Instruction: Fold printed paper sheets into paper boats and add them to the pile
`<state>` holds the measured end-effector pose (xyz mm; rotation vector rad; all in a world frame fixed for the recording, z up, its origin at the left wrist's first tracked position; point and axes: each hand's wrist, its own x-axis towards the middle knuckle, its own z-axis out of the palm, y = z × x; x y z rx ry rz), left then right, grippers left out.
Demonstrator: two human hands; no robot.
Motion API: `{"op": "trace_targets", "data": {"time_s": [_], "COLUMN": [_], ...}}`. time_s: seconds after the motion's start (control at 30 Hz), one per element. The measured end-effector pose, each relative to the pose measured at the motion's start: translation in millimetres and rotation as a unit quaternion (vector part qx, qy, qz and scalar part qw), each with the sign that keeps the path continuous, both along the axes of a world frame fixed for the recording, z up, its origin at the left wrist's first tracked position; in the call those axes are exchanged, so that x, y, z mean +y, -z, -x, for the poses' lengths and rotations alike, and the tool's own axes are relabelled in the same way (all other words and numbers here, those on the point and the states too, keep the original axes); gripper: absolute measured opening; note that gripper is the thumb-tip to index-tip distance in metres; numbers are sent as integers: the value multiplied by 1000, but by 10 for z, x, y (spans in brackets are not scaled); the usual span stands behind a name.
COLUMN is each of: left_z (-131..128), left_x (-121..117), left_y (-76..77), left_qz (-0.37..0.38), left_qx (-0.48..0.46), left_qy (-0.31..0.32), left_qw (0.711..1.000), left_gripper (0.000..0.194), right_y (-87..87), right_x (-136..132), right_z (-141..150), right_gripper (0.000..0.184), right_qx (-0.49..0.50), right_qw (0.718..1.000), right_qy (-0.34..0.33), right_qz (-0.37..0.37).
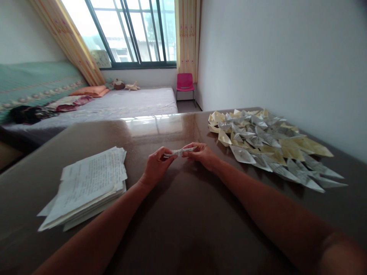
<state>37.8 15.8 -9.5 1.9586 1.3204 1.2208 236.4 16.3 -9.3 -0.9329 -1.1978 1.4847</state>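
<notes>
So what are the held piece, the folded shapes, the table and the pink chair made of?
Held piece: probably paper, matte, with print-like marks.
Folded shapes: paper, matte white and cream, judging by crisp creases and thin edges.
Table: glossy brown, reflecting the window; varnished wood or laminate, I can't tell which.
Chair: likely plastic, given its smooth, moulded look and even pink.

On my screen I recognise a bedroom in a home, since I see a bed (143, 100), orange pillows (89, 90), plush toys (132, 87) and flowered curtains (187, 42).

Slim folded paper (179, 152), nearly level
</notes>
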Motion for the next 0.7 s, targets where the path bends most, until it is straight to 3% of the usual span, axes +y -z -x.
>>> {"op": "trace_targets", "data": {"time_s": [0.27, 0.4, 0.57, 0.7], "left_z": [31, 81, 181, 224], "left_x": [35, 75, 144, 184], "left_y": [-22, 17, 46, 53], "left_qz": [23, 43, 34, 56], "left_qx": [17, 89, 172, 165], "left_qy": [0, 36, 87, 85], "left_qw": [1000, 994, 981, 981], "left_gripper": [22, 20, 17, 18], "right_y": [33, 64, 56, 82], "right_x": [48, 95, 154, 199], "right_z": [-13, -85, -293, -381], "right_gripper": [32, 29, 47, 33], "right_qx": [-70, -140, -204, -226], "right_qw": [996, 988, 976, 970], "right_qy": [28, -7, -43, -23], "right_qz": [-40, -58, -55, -89]}}
